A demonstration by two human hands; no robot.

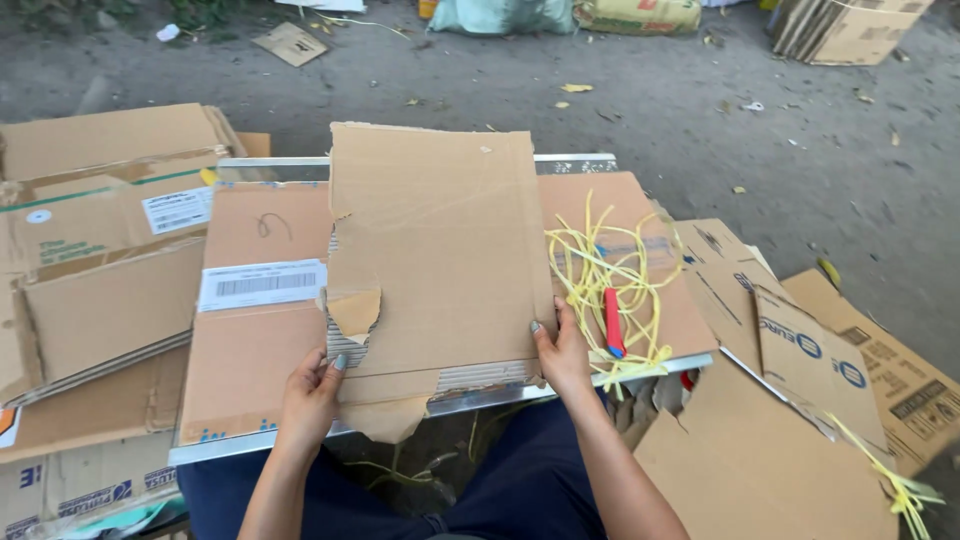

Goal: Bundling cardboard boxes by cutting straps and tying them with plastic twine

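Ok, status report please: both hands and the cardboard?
Left hand and right hand grip torn brown cardboard sheet at its lower edge. Yellow plastic straps, red-handled cutter beside right hand.

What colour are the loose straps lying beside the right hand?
Yellow; the tangled plastic straps show in the head view, with a red-and-blue tool among them.

You are looking at a matt brown cardboard sheet, its torn edge exposing corrugated fluting. It is lying on a shiny metal frame. Beside it are lying glossy yellow plastic straps, and beyond is showing rough, dusty ground.
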